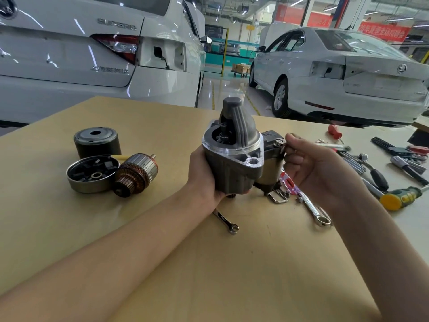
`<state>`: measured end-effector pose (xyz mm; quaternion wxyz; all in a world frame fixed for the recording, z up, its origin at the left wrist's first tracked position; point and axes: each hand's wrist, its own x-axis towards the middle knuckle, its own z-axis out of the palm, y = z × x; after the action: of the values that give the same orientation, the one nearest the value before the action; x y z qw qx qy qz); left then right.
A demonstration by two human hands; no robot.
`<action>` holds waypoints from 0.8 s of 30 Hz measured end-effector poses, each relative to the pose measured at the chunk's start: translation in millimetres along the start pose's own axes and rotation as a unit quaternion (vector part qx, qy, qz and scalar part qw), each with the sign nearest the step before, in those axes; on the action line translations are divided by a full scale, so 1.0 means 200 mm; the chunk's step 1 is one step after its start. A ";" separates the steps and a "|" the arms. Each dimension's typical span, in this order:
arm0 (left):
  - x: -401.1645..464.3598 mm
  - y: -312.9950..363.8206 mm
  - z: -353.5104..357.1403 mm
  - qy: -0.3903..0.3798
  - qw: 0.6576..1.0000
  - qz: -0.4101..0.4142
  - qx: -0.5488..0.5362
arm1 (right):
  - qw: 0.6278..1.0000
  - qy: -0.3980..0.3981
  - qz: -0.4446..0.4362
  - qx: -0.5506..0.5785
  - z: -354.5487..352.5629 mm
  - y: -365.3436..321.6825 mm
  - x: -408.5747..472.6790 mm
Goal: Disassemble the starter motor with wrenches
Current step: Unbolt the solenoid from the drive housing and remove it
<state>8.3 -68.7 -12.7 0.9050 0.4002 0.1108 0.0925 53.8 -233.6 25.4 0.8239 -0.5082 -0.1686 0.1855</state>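
Near the middle of the table [162,263], towards its far edge, we see the starter [232,154] held upright above the surface, nose cone up. The left hand [204,175] wraps round its lower housing from the left, fingers closed under the casting. The right hand [308,166] is curled on a small wrench [279,143] whose head sits at the top of the dark solenoid [271,145] on the starter's right side; we cannot quite tell whether it is seated on a nut, since the thumb hides part of it. At the table's left lie three removed parts: a black casing [97,141], an end cap [91,174] in front of it, and the armature [135,174] touching the cap. Two wrenches rest on the table, one [226,220] below the left wrist, another [315,210] under the right forearm. More tools [380,168] lie scattered along the right edge.
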 end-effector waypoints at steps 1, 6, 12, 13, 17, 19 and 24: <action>0.00 0.00 0.00 0.000 1.000 0.000 0.001 | 1.000 -0.001 -0.014 -0.014 -0.01 0.00 0.00; -0.01 0.00 0.00 -0.006 1.000 0.000 -0.003 | 0.990 0.029 -0.133 -0.028 -0.01 0.01 0.00; -0.01 0.00 0.01 -0.008 1.000 0.001 -0.004 | 0.910 0.083 -0.343 -0.219 -0.01 0.03 -0.04; -0.01 0.00 0.01 -0.009 1.000 0.002 -0.004 | 0.877 0.093 -0.381 -0.278 0.00 0.05 -0.04; -0.01 0.00 0.00 -0.018 1.000 0.005 -0.012 | 0.763 0.119 -0.457 -0.441 0.03 0.11 -0.05; -0.01 0.00 0.00 -0.025 0.999 0.007 -0.019 | 0.736 0.118 -0.474 -0.469 0.02 0.12 -0.06; -0.01 -0.01 0.00 -0.034 0.999 0.010 -0.029 | 0.717 0.116 -0.494 -0.479 0.03 0.12 -0.05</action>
<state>7.1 -70.0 -13.8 0.9187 0.3775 0.0727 0.0908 38.9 -224.8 5.6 0.4586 -0.6970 -0.3647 -0.4134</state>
